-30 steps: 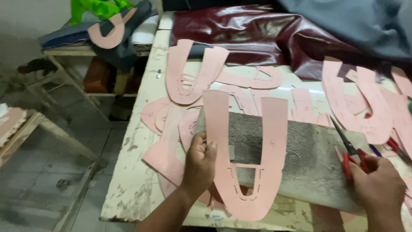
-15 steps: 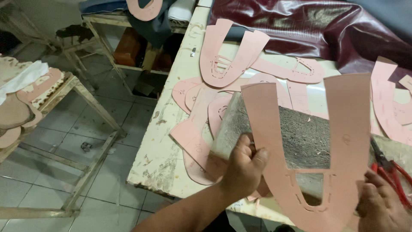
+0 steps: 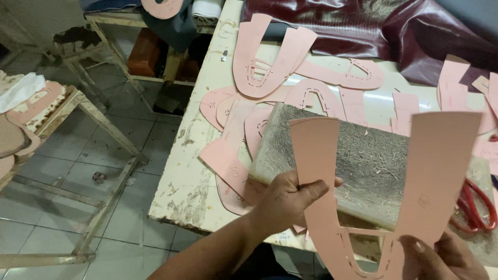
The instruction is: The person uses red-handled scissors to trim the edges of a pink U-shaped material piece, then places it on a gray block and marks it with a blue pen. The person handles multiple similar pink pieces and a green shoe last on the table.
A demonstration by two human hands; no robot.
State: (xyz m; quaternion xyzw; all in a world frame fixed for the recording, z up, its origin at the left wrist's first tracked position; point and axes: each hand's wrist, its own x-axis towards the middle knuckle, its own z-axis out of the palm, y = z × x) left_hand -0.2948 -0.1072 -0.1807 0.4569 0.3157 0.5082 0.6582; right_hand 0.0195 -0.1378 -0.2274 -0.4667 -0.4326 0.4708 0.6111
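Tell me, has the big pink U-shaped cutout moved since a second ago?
Yes. The pink U-shaped cutout has been lifted off the grey cutting block toward the camera, held by the left hand and the right hand.

Bare left forearm, no sleeve, ringless hands [image 3: 290,199]

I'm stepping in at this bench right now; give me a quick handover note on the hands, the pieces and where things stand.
Left hand: shut on the left leg of the pink U-shaped pattern, held up over the grey cutting block.
Right hand: grips the pattern's lower right edge, partly out of frame.
Red-handled scissors lie on the block at the right, not in hand.
More pink patterns are spread over the table; maroon leather lies at the far end.
Done: this pattern looks cut out.
Left: cannot tell from this view.
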